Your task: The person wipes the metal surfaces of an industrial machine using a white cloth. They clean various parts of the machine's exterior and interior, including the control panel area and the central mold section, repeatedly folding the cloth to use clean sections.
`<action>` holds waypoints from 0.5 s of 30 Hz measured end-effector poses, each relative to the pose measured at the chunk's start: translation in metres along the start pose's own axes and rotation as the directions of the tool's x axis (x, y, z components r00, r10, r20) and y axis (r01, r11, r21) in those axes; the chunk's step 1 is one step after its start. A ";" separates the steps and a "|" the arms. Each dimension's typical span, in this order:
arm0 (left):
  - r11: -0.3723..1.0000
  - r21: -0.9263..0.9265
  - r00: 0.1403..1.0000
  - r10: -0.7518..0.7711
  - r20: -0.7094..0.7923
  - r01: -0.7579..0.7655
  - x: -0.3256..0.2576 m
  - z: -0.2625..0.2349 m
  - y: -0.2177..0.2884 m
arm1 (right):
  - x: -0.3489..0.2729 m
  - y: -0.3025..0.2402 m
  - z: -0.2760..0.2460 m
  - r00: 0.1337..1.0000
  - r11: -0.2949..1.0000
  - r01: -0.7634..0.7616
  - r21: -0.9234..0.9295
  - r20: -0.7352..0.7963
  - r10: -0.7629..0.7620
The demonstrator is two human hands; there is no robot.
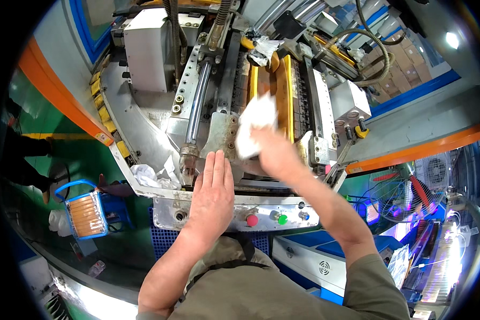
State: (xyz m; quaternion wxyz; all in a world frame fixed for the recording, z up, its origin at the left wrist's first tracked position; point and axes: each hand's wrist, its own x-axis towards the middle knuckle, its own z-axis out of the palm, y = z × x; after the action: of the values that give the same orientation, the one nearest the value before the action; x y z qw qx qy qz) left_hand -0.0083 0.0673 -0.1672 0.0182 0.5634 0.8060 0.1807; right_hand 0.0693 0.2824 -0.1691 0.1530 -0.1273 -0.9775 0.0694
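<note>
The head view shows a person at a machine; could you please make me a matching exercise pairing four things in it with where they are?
Things:
1. white cloth
2. left hand
3. red button
4. blue basket

Places:
A. on the green floor, left of the machine
B. flat on the machine's front edge, fingers straight
C. held in the right hand against the yellow-edged part
D. on the metal panel beside a green button

Pairs: 1-C, 2-B, 3-D, 4-A
</note>
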 end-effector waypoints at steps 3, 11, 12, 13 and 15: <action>1.000 0.001 1.000 0.012 -0.015 -0.012 -0.002 -0.005 -0.005 | -0.026 -0.012 0.009 0.994 0.992 0.111 0.058 -0.025 -0.110; 0.999 -0.042 1.000 0.011 0.009 -0.010 0.000 -0.006 -0.006 | -0.024 0.014 -0.045 0.910 0.900 -0.324 0.291 0.356 0.213; 0.998 -0.056 1.000 -0.002 0.013 0.003 -0.001 -0.007 -0.008 | 0.008 0.008 -0.063 0.857 0.766 -0.501 0.402 0.355 0.374; 0.997 -0.083 1.000 0.012 0.021 -0.010 0.001 -0.008 -0.005 | 0.020 0.032 -0.056 0.836 0.551 -0.516 0.656 0.246 0.491; 0.999 -0.038 0.999 0.015 0.031 -0.014 0.000 -0.007 -0.007 | 0.058 0.032 -0.053 0.864 0.618 -0.352 0.703 -0.008 0.503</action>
State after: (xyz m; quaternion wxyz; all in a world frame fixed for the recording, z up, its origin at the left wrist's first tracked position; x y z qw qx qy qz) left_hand -0.0161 0.0637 -0.1632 0.0400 0.5715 0.7980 0.1872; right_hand 0.0404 0.3338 -0.1088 0.2671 -0.2988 -0.8018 0.4433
